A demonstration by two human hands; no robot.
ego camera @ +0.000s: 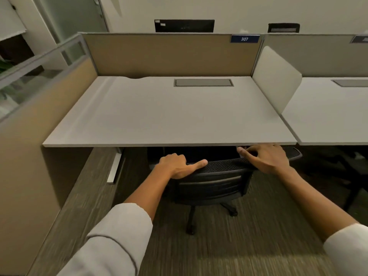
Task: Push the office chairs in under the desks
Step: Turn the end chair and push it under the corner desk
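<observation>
A black mesh-back office chair (214, 184) stands at the front edge of a bare white desk (169, 116), its seat hidden under the desktop. My left hand (179, 165) grips the left end of the backrest's top edge, fingers curled over it and thumb lying along the rim. My right hand (266, 158) rests on the right end of the same edge, fingers spread and reaching toward the desk's front edge. The chair's wheeled base (191, 222) shows on the carpet below.
Tan partition panels close the desk at the back (169, 54) and left (39, 120). A white divider (276, 78) separates a second desk (328, 116) on the right, with another dark chair (350, 176) under it. Striped carpet (219, 246) lies in front.
</observation>
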